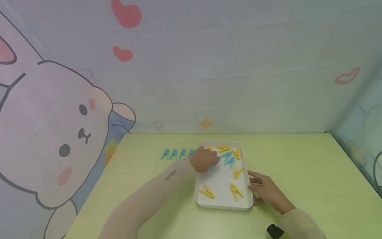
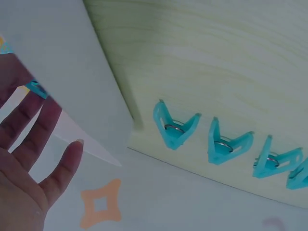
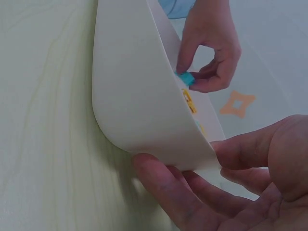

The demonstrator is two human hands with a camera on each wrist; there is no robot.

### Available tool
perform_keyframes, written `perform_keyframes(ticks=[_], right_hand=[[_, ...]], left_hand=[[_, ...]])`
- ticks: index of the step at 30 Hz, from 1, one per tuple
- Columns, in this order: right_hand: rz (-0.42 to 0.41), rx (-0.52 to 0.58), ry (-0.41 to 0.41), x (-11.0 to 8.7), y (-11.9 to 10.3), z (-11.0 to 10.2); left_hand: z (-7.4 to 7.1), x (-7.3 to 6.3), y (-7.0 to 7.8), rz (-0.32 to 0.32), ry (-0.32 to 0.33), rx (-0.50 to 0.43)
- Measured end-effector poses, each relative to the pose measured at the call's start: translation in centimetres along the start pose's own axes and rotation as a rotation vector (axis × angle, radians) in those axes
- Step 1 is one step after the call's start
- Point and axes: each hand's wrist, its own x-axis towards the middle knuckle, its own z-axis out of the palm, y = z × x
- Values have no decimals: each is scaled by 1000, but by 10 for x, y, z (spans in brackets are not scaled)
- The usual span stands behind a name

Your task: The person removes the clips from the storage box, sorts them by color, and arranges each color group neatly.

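Note:
My left hand (image 1: 204, 159) reaches over the far left part of a white tray (image 1: 219, 206). Between its thumb and finger it pinches a blue clothespin (image 3: 186, 78), best seen in the right wrist view. Two more blue clothespins, one of them here (image 1: 229, 161), lie in the tray beside several yellow clothespins, such as the near right one (image 1: 236, 191). At the tray's right side my right hand (image 1: 268, 191) holds the wall, its fingers (image 3: 159, 178) against the outside. The left hand partly hides the tray's far left corner.
Left of the tray, several blue clothespins (image 1: 174, 153) stand in a row on the pale green table (image 1: 298, 159). Behind the table hangs a printed cloth (image 1: 238, 83). A small black object (image 1: 274, 231) shows by the right sleeve.

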Motion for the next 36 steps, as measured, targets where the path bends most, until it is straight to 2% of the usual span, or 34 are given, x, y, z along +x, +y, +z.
perform_keyframes(ticks=[7, 13, 17, 24, 28, 36], right_hand=[[-5, 9, -6, -1, 0, -1], [-7, 9, -11, -1, 0, -1], [-12, 8, -12, -1, 1, -1], [-28, 17, -18, -1, 1, -1], [-30, 20, -22, -2, 1, -1], [-32, 10, -21, -3, -1, 0]], left_hand=[[-9, -5, -9, -14, 170, -130], [-19, -13, -17, 1, 395, -243], [-22, -19, -24, -10, 492, -297], [-20, -28, -36, -96, 578, -301], [-21, -33, -43, -127, 646, -350], [-20, -47, -61, -256, 667, -490]])
